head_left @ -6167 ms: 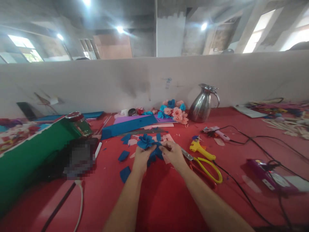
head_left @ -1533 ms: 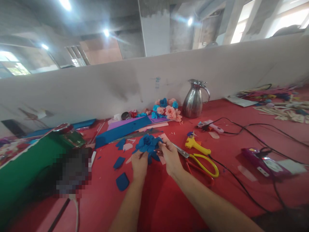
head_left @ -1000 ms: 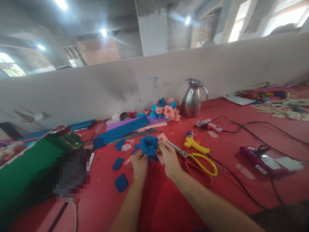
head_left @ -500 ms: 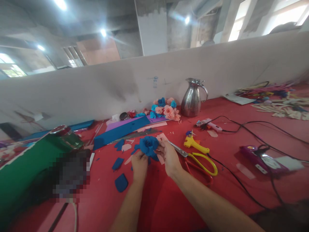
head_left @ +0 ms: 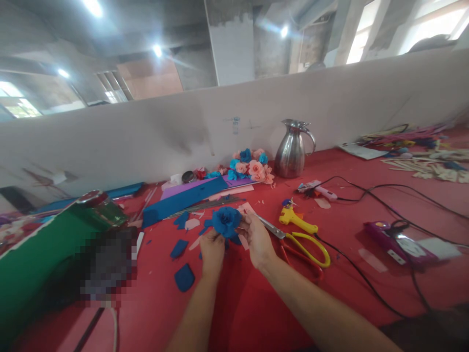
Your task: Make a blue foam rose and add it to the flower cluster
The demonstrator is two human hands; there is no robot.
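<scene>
A dark blue paper flower (head_left: pixel 226 221) with layered, ruffled petals is between my two hands, above the red table. From below and to its left, my left hand (head_left: pixel 212 252) pinches it near the base. The fingers of my right hand (head_left: pixel 256 237) close on its outer petals at the right edge. Loose blue paper petals (head_left: pixel 184 277) lie to the left of my hands. Just right of my right hand are scissors (head_left: pixel 308 247) with one yellow and one red handle. A yellow glue gun (head_left: pixel 297 220) lies behind the scissors.
Behind my hands are blue paper strips (head_left: pixel 185 200) and a bunch of pink and blue paper flowers (head_left: pixel 252 166). A metal jug (head_left: pixel 291 149) stands by the wall. Right are a pink glue gun (head_left: pixel 322 190), cables and a purple power strip (head_left: pixel 399 243). A jar (head_left: pixel 100 208) is left.
The blue paper flower has tilted slightly, so its centre faces up more. Both hands keep nearly the same place and hold.
</scene>
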